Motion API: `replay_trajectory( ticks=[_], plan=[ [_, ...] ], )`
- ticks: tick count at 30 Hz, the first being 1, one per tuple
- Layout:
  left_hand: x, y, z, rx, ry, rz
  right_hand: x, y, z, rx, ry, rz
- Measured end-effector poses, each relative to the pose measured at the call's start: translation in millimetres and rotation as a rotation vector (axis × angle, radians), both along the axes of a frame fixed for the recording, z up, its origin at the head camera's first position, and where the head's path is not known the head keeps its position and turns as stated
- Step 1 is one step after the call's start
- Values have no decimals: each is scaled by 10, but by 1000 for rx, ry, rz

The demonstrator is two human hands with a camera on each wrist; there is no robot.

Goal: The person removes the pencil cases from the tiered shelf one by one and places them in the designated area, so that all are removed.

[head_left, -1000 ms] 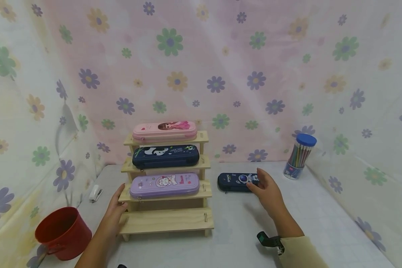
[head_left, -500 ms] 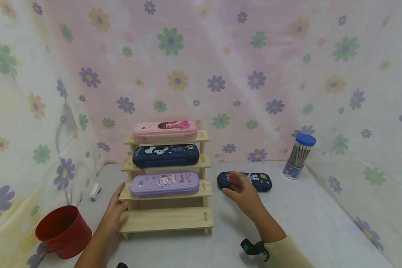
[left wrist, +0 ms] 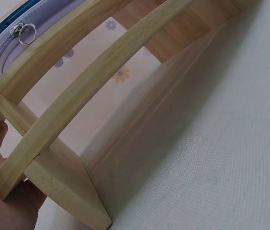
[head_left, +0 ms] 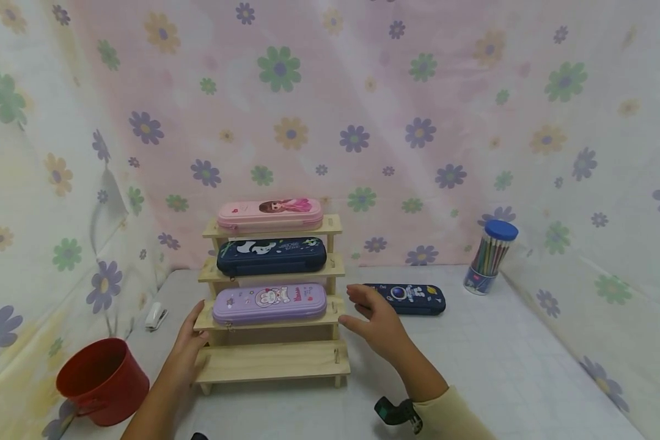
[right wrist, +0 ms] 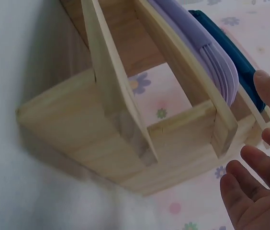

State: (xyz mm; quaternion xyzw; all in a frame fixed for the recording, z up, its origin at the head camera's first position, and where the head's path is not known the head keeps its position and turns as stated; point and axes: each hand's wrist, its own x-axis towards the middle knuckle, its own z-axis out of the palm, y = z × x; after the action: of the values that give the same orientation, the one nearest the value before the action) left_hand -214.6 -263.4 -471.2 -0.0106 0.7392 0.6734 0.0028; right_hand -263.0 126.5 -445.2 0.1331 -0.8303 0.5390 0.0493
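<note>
A four-step wooden display stand (head_left: 275, 362) stands on the table. My left hand (head_left: 187, 345) grips its left side, with the lower shelf's end against the palm in the left wrist view. My right hand (head_left: 378, 324) hovers just off the stand's right side, fingers apart and holding nothing; a gap shows in the right wrist view. On the stand lie a pink pencil case (head_left: 242, 217) on top, a navy panda pencil case (head_left: 275, 263) below, then a lilac pencil case (head_left: 242, 308). The bottom step is bare. A dark astronaut pencil case (head_left: 418, 302) lies behind my right hand, partly hidden.
At the far right stands a tub of pencils (head_left: 489, 256) with a blue lid. A red bucket (head_left: 126, 382) is at the front left, and a small white stapler (head_left: 155, 316) lies behind it. Flowered cloth (head_left: 330, 153) closes off the back and sides.
My right hand has moved left from the astronaut pencil case to beside the stand, uncovering the case's right part. My left hand and the stand keep their place.
</note>
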Motion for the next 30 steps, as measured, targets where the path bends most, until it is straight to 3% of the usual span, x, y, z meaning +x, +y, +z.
replay_trajectory(
  ticks=[15, 22, 26, 30],
  plan=[
    [19, 3, -4, 38, 14, -11, 39, -348, 135, 131, 115, -3],
    [15, 10, -17, 27, 6, -8, 78, -521, 198, 213, 60, -75],
    [15, 5, -26, 16, 55, -15, 84, -604, 227, 241, 33, -69],
    [14, -3, -23, 19, 49, -12, 64, -670, 229, 277, 64, -47]
  ],
)
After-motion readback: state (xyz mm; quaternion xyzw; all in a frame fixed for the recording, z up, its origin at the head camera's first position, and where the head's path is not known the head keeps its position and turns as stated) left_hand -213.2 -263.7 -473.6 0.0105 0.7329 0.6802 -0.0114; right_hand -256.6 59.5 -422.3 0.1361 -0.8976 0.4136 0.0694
